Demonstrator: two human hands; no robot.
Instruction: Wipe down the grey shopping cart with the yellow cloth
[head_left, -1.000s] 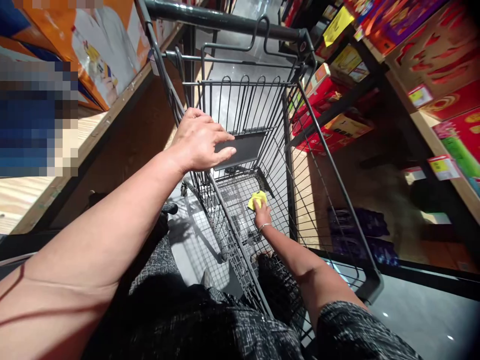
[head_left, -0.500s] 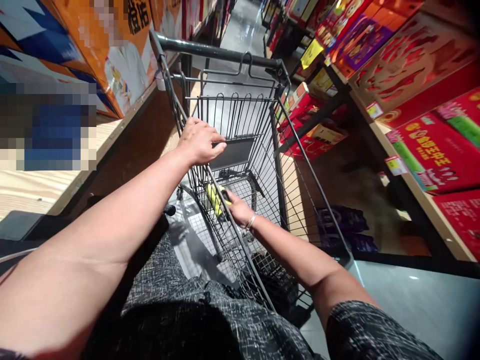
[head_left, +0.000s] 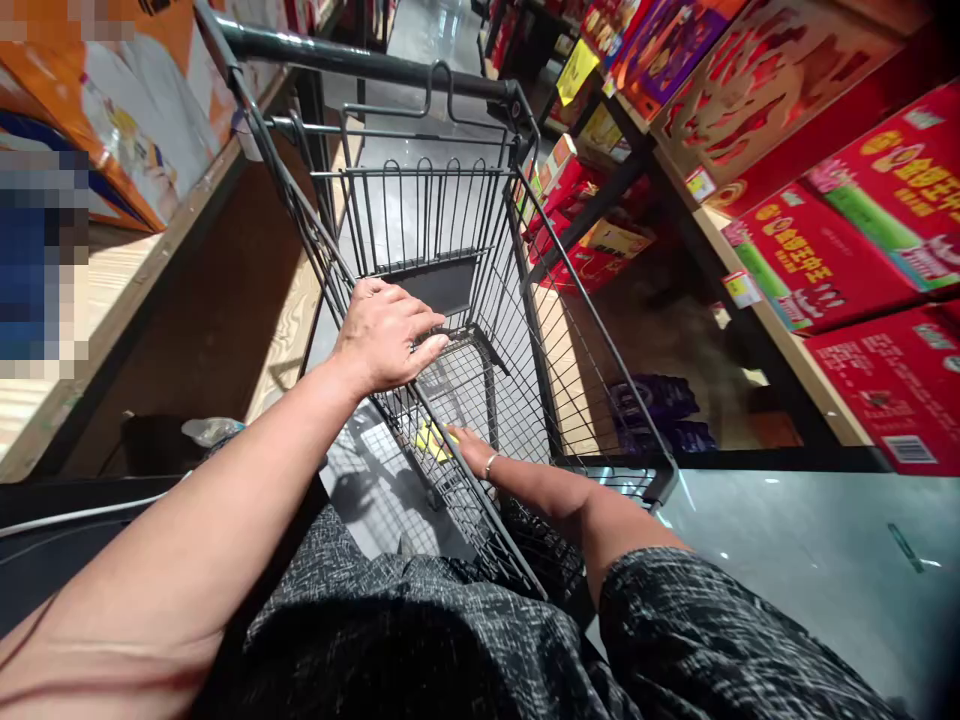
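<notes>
A black wire shopping cart (head_left: 525, 250) stands in front of me in a shop aisle. My left hand (head_left: 386, 335) rests on the cart's left top rim, fingers curled over the wire. My right hand (head_left: 471, 450) reaches deep inside the basket and presses a yellow cloth (head_left: 433, 440) against the inner left wall near the bottom. The fingers lie on the cloth, partly hidden by the wire. A thin bracelet sits on that wrist.
Shelves with red boxed goods (head_left: 840, 240) line the right side. A wooden shelf edge (head_left: 142, 280) with orange packages runs along the left. Purple packs (head_left: 652, 410) lie on the low right shelf. The grey floor (head_left: 787, 530) shines at the right.
My right hand has carried the yellow cloth from the cart's floor across to the inner left wall and lower down. My left hand slid along the rim towards me.
</notes>
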